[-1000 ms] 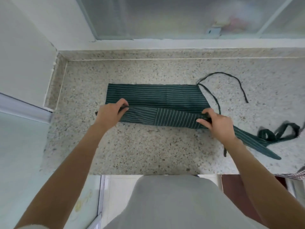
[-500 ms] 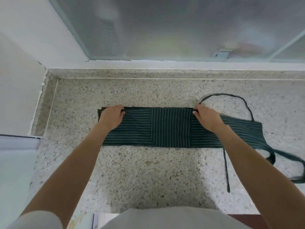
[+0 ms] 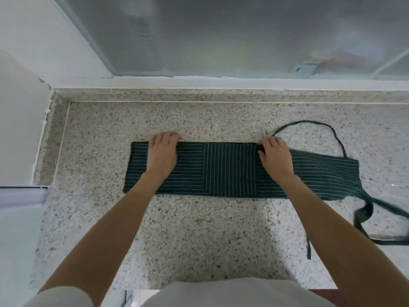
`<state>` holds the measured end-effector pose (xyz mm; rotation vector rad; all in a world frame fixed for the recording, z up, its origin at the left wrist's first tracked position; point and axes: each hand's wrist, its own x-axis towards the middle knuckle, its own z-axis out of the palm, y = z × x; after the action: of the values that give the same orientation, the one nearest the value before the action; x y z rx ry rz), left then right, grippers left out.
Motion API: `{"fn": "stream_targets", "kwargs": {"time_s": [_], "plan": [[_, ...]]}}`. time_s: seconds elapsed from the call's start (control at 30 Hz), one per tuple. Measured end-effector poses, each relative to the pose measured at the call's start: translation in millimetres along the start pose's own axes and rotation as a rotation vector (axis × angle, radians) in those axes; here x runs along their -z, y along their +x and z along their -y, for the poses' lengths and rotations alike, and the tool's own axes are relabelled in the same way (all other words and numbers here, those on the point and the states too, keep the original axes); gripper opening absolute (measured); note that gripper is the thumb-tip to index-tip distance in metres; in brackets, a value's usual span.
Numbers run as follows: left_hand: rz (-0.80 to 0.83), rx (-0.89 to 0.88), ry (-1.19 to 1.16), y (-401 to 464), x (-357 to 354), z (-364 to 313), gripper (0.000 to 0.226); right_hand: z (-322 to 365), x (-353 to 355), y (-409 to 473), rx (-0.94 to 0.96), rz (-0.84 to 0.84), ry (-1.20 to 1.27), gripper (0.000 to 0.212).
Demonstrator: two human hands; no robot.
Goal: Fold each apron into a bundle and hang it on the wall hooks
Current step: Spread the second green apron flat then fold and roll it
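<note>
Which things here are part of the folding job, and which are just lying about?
In the job: dark green pinstriped cloth apron, its thin dark ties, left hand, right hand.

Just there: speckled stone countertop, frosted glass window.

Folded over since a second ago: near edge of the dark green striped apron (image 3: 230,171) carried up and away from the body, now a long flat band on the speckled counter (image 3: 199,235), where before a wider panel lay open behind a narrow fold. Left hand (image 3: 162,155) and right hand (image 3: 276,159) moved from the near edge to the far edge, now pressing down there. Bib end at right spread flatter. Loose straps (image 3: 363,216) shifted, one now trailing toward the near edge.
</note>
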<state>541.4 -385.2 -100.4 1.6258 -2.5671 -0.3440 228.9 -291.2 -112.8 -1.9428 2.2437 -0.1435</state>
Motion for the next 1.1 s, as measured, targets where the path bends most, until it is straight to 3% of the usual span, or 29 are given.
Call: {"fn": "stream_targets", "kwargs": {"time_s": [0.1, 0.17, 0.27, 0.37, 0.47, 0.57, 0.7, 0.8, 0.87, 1.03, 1.1], "plan": [[0.064, -0.273, -0.156, -8, -15, -57, 0.029, -5, -4, -26, 0.017, -0.073, 0.074, 0.031], [0.161, -0.370, -0.208, -15, -29, -104, 0.038, -13, -6, -55, -0.078, -0.148, 0.114, 0.029], [0.356, -0.333, -0.141, -23, -47, -160, 0.059, -32, -3, -101, -0.310, -0.265, 0.145, 0.032], [0.473, -0.259, -0.060, -31, -62, -194, 0.066, -74, 7, -138, -0.556, -0.354, 0.104, 0.042], [0.454, -0.231, 0.005, -46, -71, -198, 0.061, -117, 19, -155, -0.720, -0.286, 0.091, 0.058], [0.397, -0.146, -0.038, -60, -70, -196, 0.054, -147, 21, -157, -0.782, -0.130, 0.076, 0.059], [0.383, -0.057, -0.054, -65, -68, -201, 0.059, -164, 23, -157, -0.737, 0.073, 0.057, 0.060], [0.393, -0.036, -0.024, -65, -70, -204, 0.066, -176, 37, -157, -0.499, -0.014, 0.302, 0.050], [0.411, -0.019, 0.006, -67, -71, -207, 0.073, -185, 45, -154, -0.401, -0.087, 0.301, 0.048], [0.434, -0.012, 0.077, -73, -74, -208, 0.079, -200, 39, -150, -0.571, 0.092, 0.095, 0.065], [0.438, -0.016, 0.077, -74, -75, -208, 0.077, -205, 39, -153, -0.543, 0.069, 0.005, 0.063]]}}
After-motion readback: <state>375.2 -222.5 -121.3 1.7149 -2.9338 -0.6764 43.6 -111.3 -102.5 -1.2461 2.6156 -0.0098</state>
